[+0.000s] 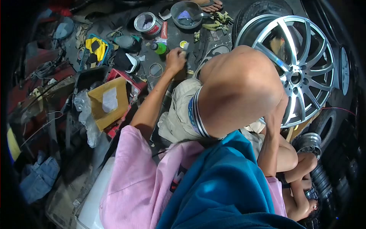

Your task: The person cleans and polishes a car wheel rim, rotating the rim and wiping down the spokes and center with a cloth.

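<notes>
My left hand (176, 60) is closed, fingers curled around something small and pale that I cannot make out. Just left of it stands a small bottle with a bright green label (161, 48). Beyond the fingertips lies a small round tin with yellow contents (183, 44). My right hand (283, 105) is beside my raised knee, next to the silver multi-spoke wheel rim (296, 77); its fingers are hidden. The rim leans upright on the right, its spokes facing me.
A white-and-red tub (148, 24), a red tube (164, 30) and a grey bowl (187, 15) stand ahead. A cardboard piece (108, 104) sits on a red box at left. Tires (324, 129) and another person's bent legs (305, 166) are at right; a bare foot (212, 6) shows at top.
</notes>
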Tool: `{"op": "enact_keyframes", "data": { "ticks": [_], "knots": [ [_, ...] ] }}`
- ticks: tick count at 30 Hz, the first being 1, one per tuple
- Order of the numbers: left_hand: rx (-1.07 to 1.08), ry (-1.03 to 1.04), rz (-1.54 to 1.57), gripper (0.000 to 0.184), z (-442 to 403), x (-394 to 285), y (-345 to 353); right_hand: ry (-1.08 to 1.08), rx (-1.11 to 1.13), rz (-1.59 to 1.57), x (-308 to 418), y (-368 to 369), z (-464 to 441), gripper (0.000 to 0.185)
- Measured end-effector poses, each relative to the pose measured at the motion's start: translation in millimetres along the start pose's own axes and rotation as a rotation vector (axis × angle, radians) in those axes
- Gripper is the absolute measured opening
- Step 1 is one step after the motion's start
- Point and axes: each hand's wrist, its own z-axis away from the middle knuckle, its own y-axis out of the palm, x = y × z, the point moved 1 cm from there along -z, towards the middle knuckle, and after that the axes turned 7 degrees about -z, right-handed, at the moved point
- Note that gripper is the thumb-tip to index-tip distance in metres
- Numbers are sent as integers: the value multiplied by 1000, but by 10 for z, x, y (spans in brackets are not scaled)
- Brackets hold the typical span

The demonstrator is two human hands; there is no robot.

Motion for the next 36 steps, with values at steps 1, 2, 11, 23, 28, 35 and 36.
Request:
{"op": "enact_keyframes", "data": {
  "ticks": [1, 2, 11, 23, 28, 35, 36],
  "knots": [
    [-34, -41, -46, 23, 123, 173, 53, 5, 1, 8, -30, 10, 95, 24],
    [-30, -43, -40, 23, 230, 326, 104, 20, 33, -53, -58, 53, 183, 28],
    [-30, -18, -225, 20, 73, 506, 259, 72, 180, -42, -247, 261, 461, 32],
    [-197, 108, -298, 17, -82, 477, 430, 104, 238, 8, -344, 269, 486, 31],
    [-169, -17, -127, 16, -260, 384, 453, 118, 258, 19, -433, 239, 534, 31],
    [-197, -50, -180, 17, -522, 289, 476, 128, 271, 25, -451, 256, 533, 31],
    [-195, -49, -180, 17, -544, 292, 483, 130, 272, 26, -455, 257, 533, 31]
  ]
}}
